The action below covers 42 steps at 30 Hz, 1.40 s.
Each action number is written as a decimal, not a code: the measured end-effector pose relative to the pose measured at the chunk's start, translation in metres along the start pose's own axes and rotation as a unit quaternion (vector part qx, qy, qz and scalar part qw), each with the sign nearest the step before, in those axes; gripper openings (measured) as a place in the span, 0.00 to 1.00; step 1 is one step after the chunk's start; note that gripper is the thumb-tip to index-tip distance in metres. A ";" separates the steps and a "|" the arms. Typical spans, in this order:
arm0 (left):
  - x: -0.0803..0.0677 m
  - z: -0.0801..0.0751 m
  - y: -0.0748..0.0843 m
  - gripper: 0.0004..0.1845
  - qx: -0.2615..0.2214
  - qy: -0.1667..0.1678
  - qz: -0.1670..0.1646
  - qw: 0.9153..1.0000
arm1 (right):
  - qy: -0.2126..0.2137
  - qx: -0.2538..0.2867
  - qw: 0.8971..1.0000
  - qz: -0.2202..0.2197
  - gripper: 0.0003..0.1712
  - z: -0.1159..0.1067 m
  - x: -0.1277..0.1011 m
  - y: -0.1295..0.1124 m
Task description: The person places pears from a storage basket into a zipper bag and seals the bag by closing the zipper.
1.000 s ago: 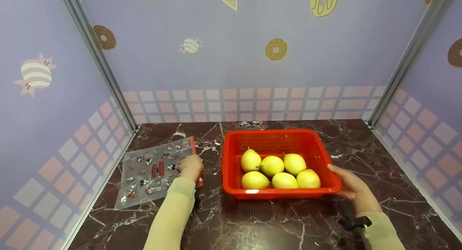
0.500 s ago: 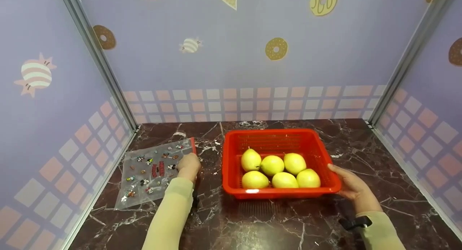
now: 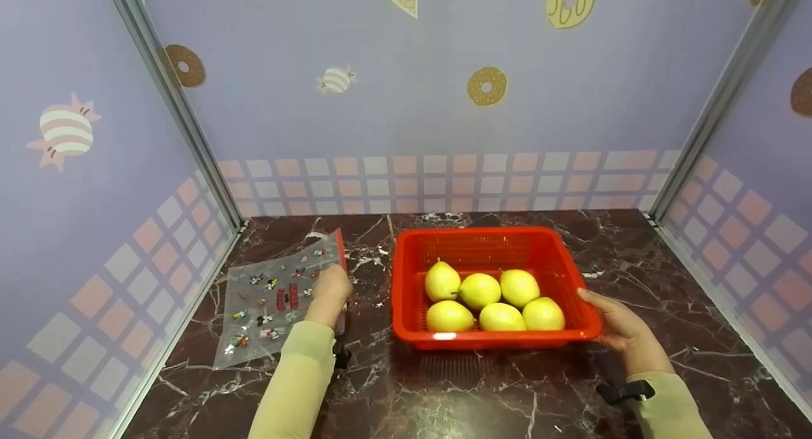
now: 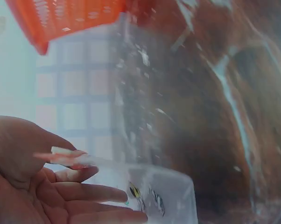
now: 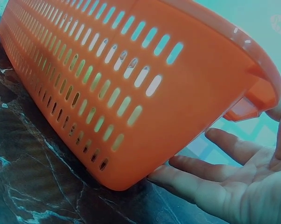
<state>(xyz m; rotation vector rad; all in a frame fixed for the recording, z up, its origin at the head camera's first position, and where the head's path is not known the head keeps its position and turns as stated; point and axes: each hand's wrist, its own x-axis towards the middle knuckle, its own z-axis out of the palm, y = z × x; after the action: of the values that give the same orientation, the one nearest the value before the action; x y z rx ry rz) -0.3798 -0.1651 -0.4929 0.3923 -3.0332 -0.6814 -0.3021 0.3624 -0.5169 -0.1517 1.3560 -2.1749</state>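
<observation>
My left hand [image 3: 332, 290] pinches the red-edged side of a clear plastic zip bag [image 3: 259, 291] printed with small cartoon figures. In the left wrist view the thumb side of the left hand [image 4: 42, 182] meets the bag's reddish edge [image 4: 68, 157], and the fingers stretch out beneath the film. That edge is lifted off the tabletop, while the far left part lies low. At the right, my right hand [image 3: 625, 331] holds the side of a red plastic basket [image 3: 498, 342], thumb at the rim and fingers [image 5: 192, 184] against the slotted wall below. Several yellow-green pears [image 3: 479, 291] lie inside the basket.
The dark marbled tabletop [image 3: 444, 401] is bounded by printed panels [image 3: 406, 122] at the back and both sides. A strip of tabletop separates the bag from the basket. Each wrist wears a black strap [image 3: 625, 392].
The left hand has closed on the bag's red edge and raised it, drawing the bag slightly to the right. The basket, the pears and the right hand have stayed put.
</observation>
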 end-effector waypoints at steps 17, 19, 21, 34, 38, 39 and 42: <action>-0.057 -0.025 0.045 0.12 -0.060 0.103 0.088 0.989 | 0.246 -0.434 0.865 -0.051 0.48 0.086 -0.003 -0.048; -0.063 -0.027 0.051 0.11 -0.063 0.115 0.099 0.986 | 0.221 -0.448 0.863 -0.079 0.46 0.105 0.002 -0.053; -0.068 -0.029 0.057 0.09 -0.063 0.134 0.119 0.982 | 0.185 -0.438 0.874 -0.097 0.42 0.123 0.012 -0.055; -0.097 -0.040 0.096 0.07 -0.011 0.154 0.150 0.977 | 0.059 -0.276 0.959 -0.006 0.35 0.235 0.125 -0.031; -0.106 -0.042 0.108 0.07 0.001 0.139 0.161 0.977 | 0.076 -0.282 0.956 0.026 0.32 0.258 0.152 -0.020; -0.108 -0.043 0.111 0.07 0.003 0.136 0.163 0.977 | 0.080 -0.282 0.955 0.030 0.30 0.262 0.157 -0.017; -0.111 -0.044 0.115 0.07 0.004 0.131 0.171 0.977 | 0.095 -0.270 0.958 0.032 0.23 0.270 0.170 -0.011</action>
<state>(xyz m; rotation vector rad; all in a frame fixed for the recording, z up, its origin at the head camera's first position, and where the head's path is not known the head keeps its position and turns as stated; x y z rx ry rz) -0.2972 -0.0557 -0.3997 -0.0408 -2.7510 -0.5429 -0.3459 0.0643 -0.4106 -0.1029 2.0126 -1.7504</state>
